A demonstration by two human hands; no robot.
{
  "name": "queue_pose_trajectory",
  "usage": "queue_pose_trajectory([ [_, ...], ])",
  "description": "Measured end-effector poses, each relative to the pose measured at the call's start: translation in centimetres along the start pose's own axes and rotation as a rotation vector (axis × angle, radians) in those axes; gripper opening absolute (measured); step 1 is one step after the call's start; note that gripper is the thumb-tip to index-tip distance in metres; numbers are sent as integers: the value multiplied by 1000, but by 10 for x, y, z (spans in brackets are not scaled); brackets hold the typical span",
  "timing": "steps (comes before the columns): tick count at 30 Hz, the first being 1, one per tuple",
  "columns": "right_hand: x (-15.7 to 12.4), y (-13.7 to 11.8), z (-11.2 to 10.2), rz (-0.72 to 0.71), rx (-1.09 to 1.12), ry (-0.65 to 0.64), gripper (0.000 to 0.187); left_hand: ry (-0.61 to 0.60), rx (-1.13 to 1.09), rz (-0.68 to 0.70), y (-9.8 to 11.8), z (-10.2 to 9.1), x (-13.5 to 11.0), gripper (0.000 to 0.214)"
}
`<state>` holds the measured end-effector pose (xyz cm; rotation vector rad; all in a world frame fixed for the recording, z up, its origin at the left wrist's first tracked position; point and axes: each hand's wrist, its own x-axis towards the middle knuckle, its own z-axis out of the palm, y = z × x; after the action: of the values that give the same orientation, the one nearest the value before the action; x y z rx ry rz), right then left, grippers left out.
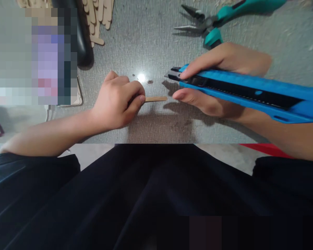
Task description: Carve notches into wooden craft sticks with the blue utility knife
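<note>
My left hand (pixel 121 99) is closed around a wooden craft stick (pixel 156 99), whose rounded end sticks out to the right from between thumb and forefinger. The rest of the stick is hidden inside the hand. In my right hand (pixel 211 80) lies a large blue utility knife (pixel 250 88), held along its body with the thumb and a finger near its front. A short tip of blade shows at the knife's left end, above and slightly right of the stick's end. Blade and stick are apart.
Teal-handled long-nose pliers (pixel 210 24) lie with jaws apart at the back right. A pile of craft sticks (pixel 97 17) sits at the back left beside a black rounded object (pixel 83 45). A white cable (pixel 48 113) runs near the blurred-out area. The grey table's (pixel 159 133) front edge borders my lap.
</note>
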<state>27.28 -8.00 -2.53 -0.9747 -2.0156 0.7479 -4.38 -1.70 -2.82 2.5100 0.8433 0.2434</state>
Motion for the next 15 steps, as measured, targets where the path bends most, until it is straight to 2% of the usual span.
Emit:
queue_pose_trajectory([
  [2,3,10,12,-17,49,214,50,-27,-10,-39,5,-4,1,29],
  [4,5,11,25,-38,252,351,64,-19,-26,-49,8,-6,1,27],
  [7,7,5,36,153,380,347,52,40,-66,-31,10,-6,1,22],
  [10,5,3,33,323,519,302,50,117,-140,-59,12,-4,0,17],
  [12,4,5,28,347,570,260,50,151,-225,-97,13,-3,-1,16],
  [15,3,11,25,250,568,294,59,186,-397,-139,14,-1,-1,18],
])
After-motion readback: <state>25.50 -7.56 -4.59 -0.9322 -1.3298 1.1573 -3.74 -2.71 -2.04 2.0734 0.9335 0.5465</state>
